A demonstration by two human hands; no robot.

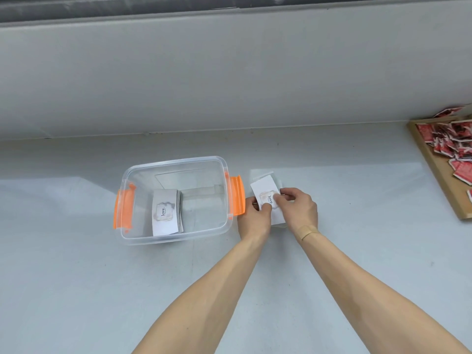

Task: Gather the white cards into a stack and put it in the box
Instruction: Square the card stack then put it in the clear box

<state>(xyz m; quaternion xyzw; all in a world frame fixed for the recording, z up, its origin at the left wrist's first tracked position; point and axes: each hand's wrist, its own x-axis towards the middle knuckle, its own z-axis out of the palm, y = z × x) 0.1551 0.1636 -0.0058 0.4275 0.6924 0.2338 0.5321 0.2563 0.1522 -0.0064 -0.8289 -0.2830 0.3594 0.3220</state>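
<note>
A clear plastic box (176, 162) with orange side latches stands on the grey table, left of my hands. Inside it, at the left, lies a stack of white cards (165, 213) printed "love.". Just right of the box, a second bunch of white cards (264, 189) rests on the table. My left hand (254, 217) grips its near left edge with the thumb on top. My right hand (297, 208) pinches its right side from above. The lower part of this bunch is hidden under my hands.
A wooden tray (434, 164) at the far right edge holds several red packets (449, 139). A grey wall runs along the back of the table.
</note>
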